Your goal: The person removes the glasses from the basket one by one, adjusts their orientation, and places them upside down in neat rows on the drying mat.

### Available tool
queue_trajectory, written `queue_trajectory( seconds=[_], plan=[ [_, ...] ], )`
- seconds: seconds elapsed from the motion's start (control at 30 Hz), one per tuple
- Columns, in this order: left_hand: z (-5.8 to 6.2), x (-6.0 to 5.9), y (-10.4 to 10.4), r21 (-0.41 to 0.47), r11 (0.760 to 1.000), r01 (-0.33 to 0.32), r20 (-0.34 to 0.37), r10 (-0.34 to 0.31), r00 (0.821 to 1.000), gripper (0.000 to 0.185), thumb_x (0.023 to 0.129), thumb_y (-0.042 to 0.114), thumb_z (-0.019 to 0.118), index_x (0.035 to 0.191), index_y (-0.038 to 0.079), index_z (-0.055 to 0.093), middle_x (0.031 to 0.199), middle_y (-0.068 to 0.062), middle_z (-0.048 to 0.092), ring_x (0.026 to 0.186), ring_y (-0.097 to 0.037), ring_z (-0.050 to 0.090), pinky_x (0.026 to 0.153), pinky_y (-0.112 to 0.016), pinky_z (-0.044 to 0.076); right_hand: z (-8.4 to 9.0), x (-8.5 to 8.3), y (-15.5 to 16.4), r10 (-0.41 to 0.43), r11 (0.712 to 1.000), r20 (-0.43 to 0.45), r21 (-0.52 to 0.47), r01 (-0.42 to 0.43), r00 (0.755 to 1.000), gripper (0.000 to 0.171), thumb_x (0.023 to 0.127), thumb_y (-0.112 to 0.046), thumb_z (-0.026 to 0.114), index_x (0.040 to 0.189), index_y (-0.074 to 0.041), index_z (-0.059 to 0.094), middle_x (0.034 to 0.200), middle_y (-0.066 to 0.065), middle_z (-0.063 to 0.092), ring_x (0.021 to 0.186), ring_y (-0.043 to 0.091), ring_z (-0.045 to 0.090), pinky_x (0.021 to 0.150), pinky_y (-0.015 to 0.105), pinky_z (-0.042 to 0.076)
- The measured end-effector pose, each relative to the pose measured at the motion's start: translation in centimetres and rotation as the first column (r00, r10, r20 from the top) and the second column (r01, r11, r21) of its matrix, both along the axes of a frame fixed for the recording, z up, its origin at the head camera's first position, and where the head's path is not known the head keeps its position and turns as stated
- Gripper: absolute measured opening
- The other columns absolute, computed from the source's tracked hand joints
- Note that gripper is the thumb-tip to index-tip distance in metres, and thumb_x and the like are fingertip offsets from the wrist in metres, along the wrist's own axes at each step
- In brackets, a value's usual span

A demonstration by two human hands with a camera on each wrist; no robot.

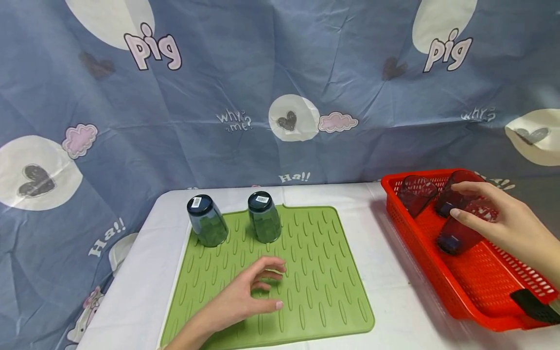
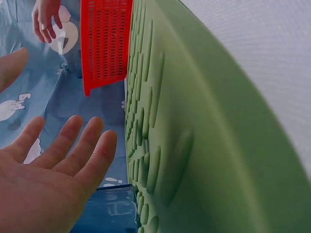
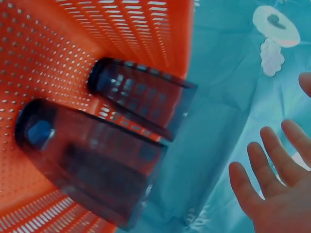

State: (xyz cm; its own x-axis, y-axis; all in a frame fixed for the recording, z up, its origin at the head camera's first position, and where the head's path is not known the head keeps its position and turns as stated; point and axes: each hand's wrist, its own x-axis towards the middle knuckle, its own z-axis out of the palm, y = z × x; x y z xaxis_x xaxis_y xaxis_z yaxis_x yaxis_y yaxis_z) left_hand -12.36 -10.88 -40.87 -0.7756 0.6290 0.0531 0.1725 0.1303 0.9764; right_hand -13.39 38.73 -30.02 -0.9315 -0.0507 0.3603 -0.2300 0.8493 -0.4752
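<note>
Two dark tinted cups (image 1: pixel 207 221) (image 1: pixel 264 217) stand upside down at the back left of a green ribbed mat (image 1: pixel 323 272). My left hand (image 1: pixel 273 287) hovers low over the mat's front, fingers loosely spread and holding nothing; its open palm (image 2: pixel 58 160) also shows in the left wrist view beside the mat (image 2: pixel 194 121). Three more tinted cups (image 1: pixel 415 193) (image 1: pixel 450 197) (image 1: pixel 455 238) lie on their sides in a red perforated basket (image 1: pixel 420 253). My right hand (image 1: pixel 477 209) reaches over them with fingers straight. In the right wrist view this hand (image 3: pixel 272 179) is apart from two cups (image 3: pixel 92 170) (image 3: pixel 146 94).
The mat and basket sit on a white table, with a bare strip of table between them. A black-handled object (image 1: pixel 533 304) lies at the basket's near right corner. A blue printed cloth hangs behind the table.
</note>
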Motion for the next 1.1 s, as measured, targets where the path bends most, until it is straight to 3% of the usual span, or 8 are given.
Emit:
queue_trajectory(
  seconds=[0.37,0.63,0.73,0.8,0.87,0.93,1.03,1.1],
  plan=[
    [0.0,0.1,0.1,-0.012,1.0,0.001,-0.001,-0.001,1.0,0.062,0.085,0.012,0.077,0.137,0.027,0.047,0.14,-0.01,0.048,0.127,-0.032,0.048,0.105,-0.045,0.042,-1.6,-1.5,2.9,-0.063,0.993,0.049,-0.101,0.067,0.997,0.051,0.093,-0.028,0.07,0.138,-0.01,0.051,0.122,-0.02,0.046,0.094,-0.014,0.046,0.066,0.002,0.038],
    [0.1,0.1,0.0,-0.019,1.0,0.009,0.004,-0.009,1.0,0.062,0.085,0.013,0.077,0.137,0.028,0.047,0.14,-0.009,0.048,0.127,-0.032,0.048,0.106,-0.045,0.041,-2.5,-2.1,4.5,-0.114,0.988,0.108,-0.09,0.124,0.988,0.059,0.093,-0.034,0.069,0.14,-0.007,0.046,0.132,0.002,0.045,0.092,-0.017,0.041,0.061,0.006,0.038],
    [0.2,0.0,-0.1,-0.019,1.0,0.012,-0.009,-0.012,1.0,0.064,0.084,0.013,0.078,0.138,0.028,0.047,0.14,-0.009,0.048,0.127,-0.032,0.048,0.106,-0.045,0.041,-2.8,-2.3,4.9,-0.131,0.985,0.146,-0.088,0.145,0.98,0.065,0.094,-0.037,0.067,0.145,-0.007,0.041,0.144,0.013,0.04,0.111,0.009,0.05,0.068,0.017,0.041],
    [0.3,0.0,-0.2,-0.019,1.0,0.013,-0.013,-0.013,1.0,0.064,0.084,0.013,0.078,0.138,0.028,0.047,0.14,-0.009,0.048,0.127,-0.032,0.048,0.106,-0.045,0.041,-2.9,-2.5,5.1,-0.133,0.983,0.185,-0.101,0.153,0.974,0.07,0.094,-0.039,0.066,0.149,-0.008,0.036,0.15,0.02,0.032,0.123,0.033,0.045,0.079,0.034,0.045],
    [0.3,0.0,-0.3,-0.02,1.0,0.017,-0.01,-0.017,1.0,0.063,0.085,0.013,0.078,0.138,0.028,0.047,0.14,-0.009,0.049,0.127,-0.032,0.048,0.106,-0.046,0.041,-3.0,-2.6,5.3,-0.134,0.981,0.225,-0.11,0.162,0.965,0.074,0.095,-0.041,0.065,0.152,-0.009,0.031,0.154,0.024,0.026,0.126,0.051,0.033,0.08,0.05,0.042],
    [0.3,0.0,-0.3,-0.022,1.0,0.022,-0.003,-0.022,1.0,0.061,0.085,0.014,0.077,0.137,0.028,0.048,0.14,-0.01,0.049,0.127,-0.032,0.048,0.106,-0.046,0.041,-3.1,-2.7,5.5,-0.125,0.979,0.255,-0.123,0.161,0.959,0.075,0.095,-0.042,0.064,0.153,-0.011,0.029,0.155,0.026,0.022,0.127,0.053,0.03,0.08,0.064,0.037],
    [0.3,-0.1,-0.4,-0.027,0.999,0.025,-0.007,-0.025,1.0,0.061,0.086,0.015,0.077,0.137,0.028,0.048,0.14,-0.01,0.049,0.127,-0.032,0.048,0.106,-0.045,0.041,-3.3,-2.9,5.7,-0.118,0.982,0.291,-0.11,0.155,0.95,0.076,0.094,-0.041,0.065,0.153,-0.009,0.028,0.154,0.03,0.02,0.122,0.054,0.033,0.075,0.054,0.045],
    [0.3,-0.1,-0.5,-0.031,0.999,0.022,-0.016,-0.022,1.0,0.061,0.085,0.015,0.078,0.137,0.028,0.048,0.14,-0.009,0.049,0.127,-0.032,0.049,0.106,-0.045,0.041,-3.4,-3.1,5.9,-0.106,0.984,0.309,-0.104,0.144,0.945,0.078,0.094,-0.04,0.066,0.152,-0.005,0.027,0.153,0.033,0.02,0.122,0.057,0.032,0.075,0.057,0.046]
  ],
)
